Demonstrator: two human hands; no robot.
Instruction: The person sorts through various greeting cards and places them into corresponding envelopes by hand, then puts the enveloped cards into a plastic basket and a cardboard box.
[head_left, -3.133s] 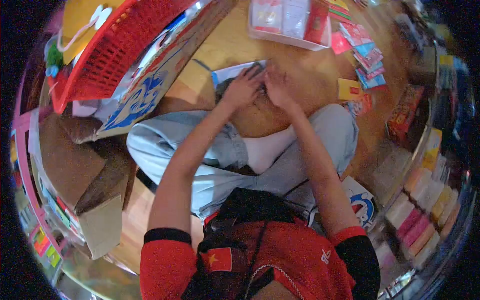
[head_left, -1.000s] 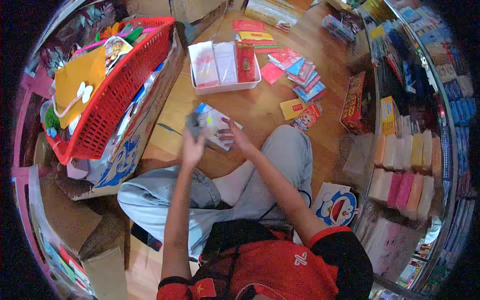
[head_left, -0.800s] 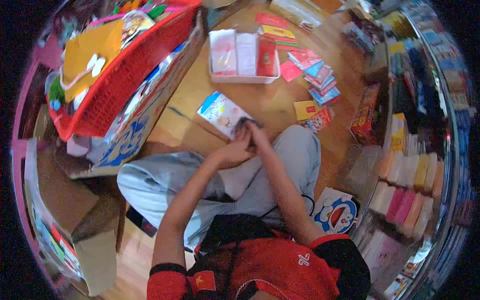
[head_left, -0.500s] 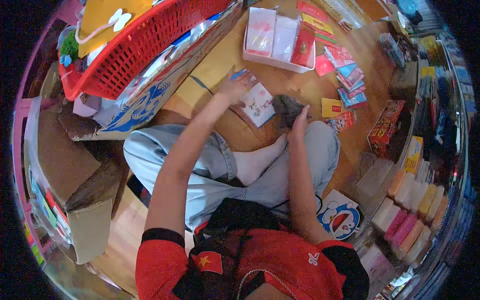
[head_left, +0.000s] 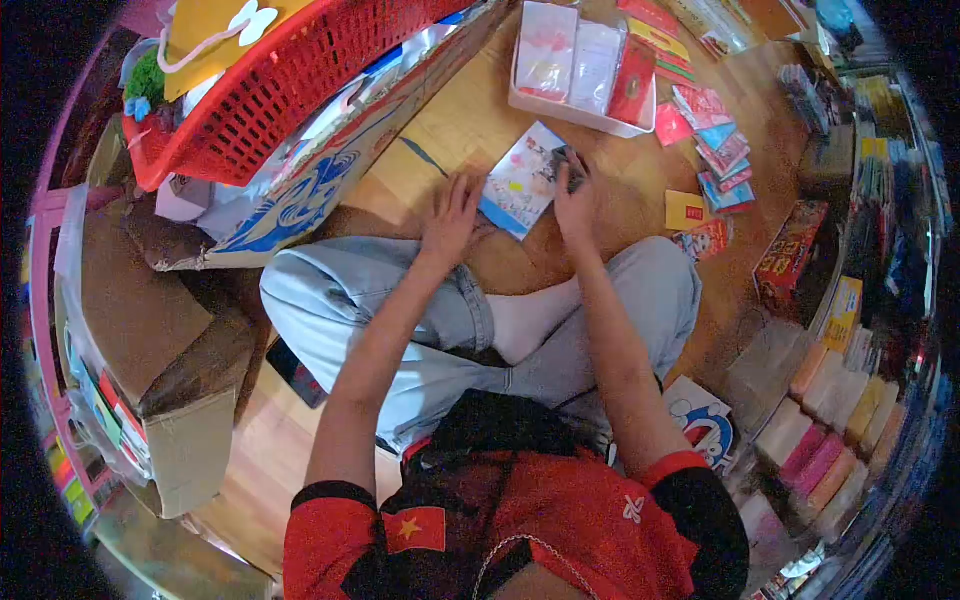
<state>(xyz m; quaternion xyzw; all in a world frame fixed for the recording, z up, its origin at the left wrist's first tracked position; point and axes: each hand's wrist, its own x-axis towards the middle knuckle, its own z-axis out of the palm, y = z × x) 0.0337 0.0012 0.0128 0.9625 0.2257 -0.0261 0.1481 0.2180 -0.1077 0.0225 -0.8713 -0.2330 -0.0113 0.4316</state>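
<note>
A white booklet or card pack with a blue edge and a coloured print (head_left: pixel 520 187) lies tilted on the wooden floor before my crossed legs. My left hand (head_left: pixel 454 218) rests at its left edge, fingers stretched out. A dark grey cloth (head_left: pixel 570 172) is bunched up under the fingers of my right hand (head_left: pixel 576 204). That hand presses the cloth on the right part of the booklet, and most of the cloth is hidden by it.
A white box (head_left: pixel 585 115) with packs of envelopes stands ahead. Colourful packets (head_left: pixel 722 150) and a yellow envelope (head_left: pixel 685 210) lie to the right. A red basket (head_left: pixel 290 95) sits on a carton at the left. Shelves of goods (head_left: pixel 835 400) line the right.
My left hand has drawn back from the booklet's top to its left edge. My right hand has brought the cloth onto the booklet, which now lies turned the other way.
</note>
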